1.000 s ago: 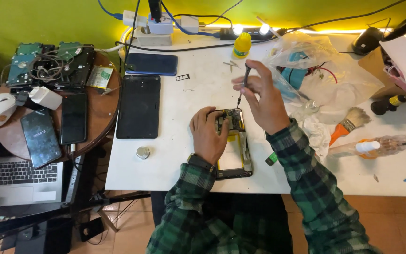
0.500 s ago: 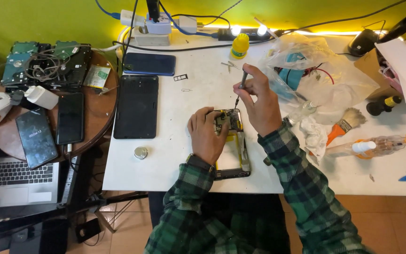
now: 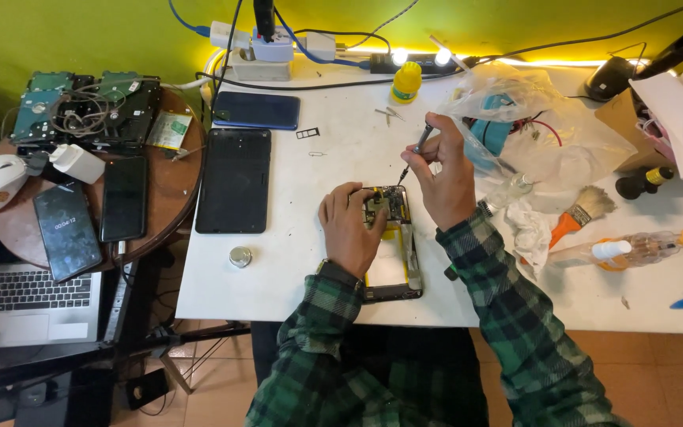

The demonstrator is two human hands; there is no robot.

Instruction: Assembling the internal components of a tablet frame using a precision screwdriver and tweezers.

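Seen from above, a person in a green and black plaid flannel shirt works at a white table (image 3: pixel 310 261). An opened smartphone (image 3: pixel 390 245) lies flat near the table's front edge, directly before the person, its back cover off, so a dark circuit board shows at the top and a yellow-edged cavity below. The left hand (image 3: pixel 349 228) rests curled over the phone's upper left corner, pressing it to the table. The right hand (image 3: pixel 446 178) grips a slim dark precision screwdriver (image 3: pixel 414 152) between thumb and fingers, the thin metal tip angled down and hovering just beside the phone's top edge. Judging by the exposed board, the disassembly appears well underway, though the board is still seated in the frame; whether any screws remain is too small to tell. To the left lie a matte black tablet (image 3: pixel 235 180) face down and a glossy dark blue phone (image 3: pixel 256 110) beyond it. A small round silver tin (image 3: pixel 239 256) sits near the tablet. To the right are crinkled clear plastic bags (image 3: pixel 547 126), a soft-bristled brush with an orange handle (image 3: pixel 583 211), and a clear squeeze bottle (image 3: pixel 634 249) lying on its side. A round wooden side table (image 3: pixel 175 198) at the left holds more phones and bare hard drives.
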